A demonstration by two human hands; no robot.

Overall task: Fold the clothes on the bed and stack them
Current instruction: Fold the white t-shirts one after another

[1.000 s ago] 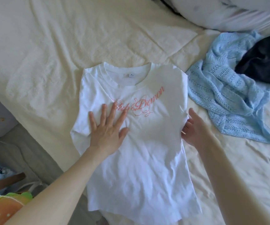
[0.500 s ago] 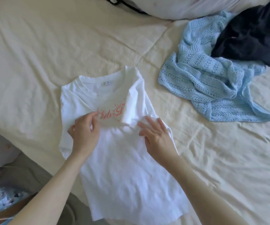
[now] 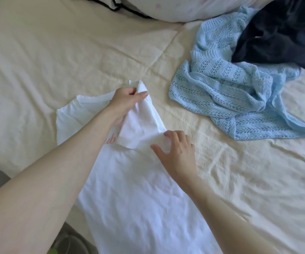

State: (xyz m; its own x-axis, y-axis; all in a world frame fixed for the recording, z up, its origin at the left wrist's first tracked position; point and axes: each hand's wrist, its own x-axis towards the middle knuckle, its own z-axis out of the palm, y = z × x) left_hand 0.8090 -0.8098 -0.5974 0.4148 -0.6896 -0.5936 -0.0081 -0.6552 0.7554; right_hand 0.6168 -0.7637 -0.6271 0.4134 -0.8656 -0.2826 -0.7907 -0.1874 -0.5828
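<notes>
A white T-shirt (image 3: 129, 189) with pink lettering lies front up on the cream bed (image 3: 65, 52), its hem toward me. Its right side is folded inward over the chest, hiding most of the print. My left hand (image 3: 126, 103) pinches the folded shoulder near the collar. My right hand (image 3: 177, 153) rests on the fold's outer edge with its fingers bent on the cloth. A light blue knit sweater (image 3: 230, 92) lies crumpled at the right, apart from the shirt. A dark navy garment (image 3: 280, 33) lies partly on top of it.
A white pillow (image 3: 175, 8) with a black cord sits at the head of the bed. The bed's edge runs along the lower left, with grey floor and a green object below it. Bare wrinkled sheet spreads left of and behind the shirt.
My left hand has moved up from the chest print to the folded shoulder and taken hold of it. My right hand has stayed at the fold's edge. The view has shifted closer.
</notes>
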